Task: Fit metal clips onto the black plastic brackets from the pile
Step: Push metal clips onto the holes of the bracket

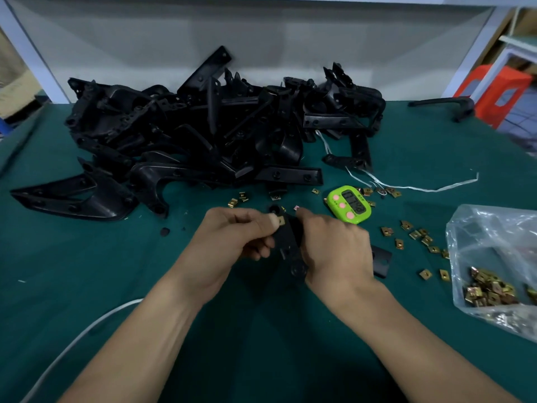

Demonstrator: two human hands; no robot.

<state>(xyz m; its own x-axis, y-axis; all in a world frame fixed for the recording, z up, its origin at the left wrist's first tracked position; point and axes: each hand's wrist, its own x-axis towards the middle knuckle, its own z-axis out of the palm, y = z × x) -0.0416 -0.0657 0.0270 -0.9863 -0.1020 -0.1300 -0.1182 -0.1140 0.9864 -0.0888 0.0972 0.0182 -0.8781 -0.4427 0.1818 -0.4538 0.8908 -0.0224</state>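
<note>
Head view, and we're at the fiddly part: a small brass-coloured metal clip [280, 220] sits at the top edge of a flat black plastic bracket [290, 242], held just above the green cloth-covered counter [87, 271].

What can go wrong from here? We reckon the clip could go on skewed if it meets the edge at an angle. Then it may jam, or spring out of the pinch and land among the loose brass clips [418, 235] lying to the right. The bracket could also twist in the grip if the push comes off-centre, since it is held mostly along one side. The fingertips are a little blurred, so we cannot tell whether the clip is partly on the edge or merely touching it.

Now the hands. Our left hand [232, 237] is curled tight, thumb and forefinger pinching the clip, the other fingers tucked beneath. Our right hand [334, 245] wraps round the bracket's right side, fingers curled over it. Behind, the big heap of black plastic brackets [203, 132] lies well apart from the hands, and the clear plastic bag of brass clips [494, 271] sits at the right edge.
</note>
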